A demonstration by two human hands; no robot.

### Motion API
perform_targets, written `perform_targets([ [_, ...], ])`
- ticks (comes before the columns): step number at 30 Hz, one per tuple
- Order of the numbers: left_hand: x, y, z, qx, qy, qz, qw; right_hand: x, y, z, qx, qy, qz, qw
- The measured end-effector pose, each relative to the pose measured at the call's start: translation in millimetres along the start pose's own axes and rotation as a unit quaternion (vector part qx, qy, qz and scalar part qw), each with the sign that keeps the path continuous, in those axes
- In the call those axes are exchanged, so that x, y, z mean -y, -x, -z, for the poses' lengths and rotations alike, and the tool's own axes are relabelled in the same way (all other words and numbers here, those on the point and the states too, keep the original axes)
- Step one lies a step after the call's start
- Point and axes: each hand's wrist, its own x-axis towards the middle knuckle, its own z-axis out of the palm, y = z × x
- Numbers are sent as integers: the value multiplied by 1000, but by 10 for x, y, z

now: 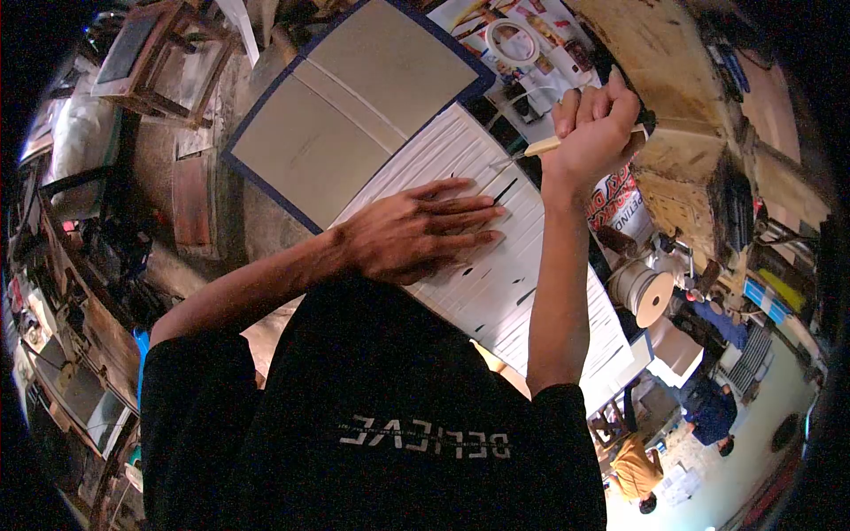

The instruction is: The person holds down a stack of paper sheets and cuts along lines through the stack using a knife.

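Observation:
My left hand [421, 232] lies flat on a long white sheet [505, 301] with ridged lines and several dark slits, its fingers spread. Above the sheet's right edge, my right hand [591, 133] is closed around a thin tool with a pale yellow handle [542, 146]. The tool's narrow tip points left, close to the sheet; whether it touches cannot be made out. Beyond my left hand, an open grey-brown board [354, 97] with dark blue edges adjoins the sheet, with a pale strip across it.
A roll of white tape [512, 42] rests on printed paper at the top. To the right are a spool [651, 296] and a wooden surface [677, 106]. A wooden stool [164, 57] stands upper left. Two people, one in orange [636, 467], one in dark blue [708, 409], are at lower right.

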Motion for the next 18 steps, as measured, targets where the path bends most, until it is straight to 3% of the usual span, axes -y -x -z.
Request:
perform_targets([
  [5, -13, -12, -18, -2, -10, 5, 1000, -71, -100, -34, -12, 23, 15, 1000],
  [8, -15, -21, -12, 8, -42, 2, 999, -81, -161, -33, -8, -16, -33, 999],
  [15, -9, -8, -1, -6, -26, -1, 1000, -366, -212, 101, 43, -20, 17, 999],
  [18, -15, 0, 19, -9, -14, 3, 1000, -390, -228, 110, 21, -4, 26, 999],
])
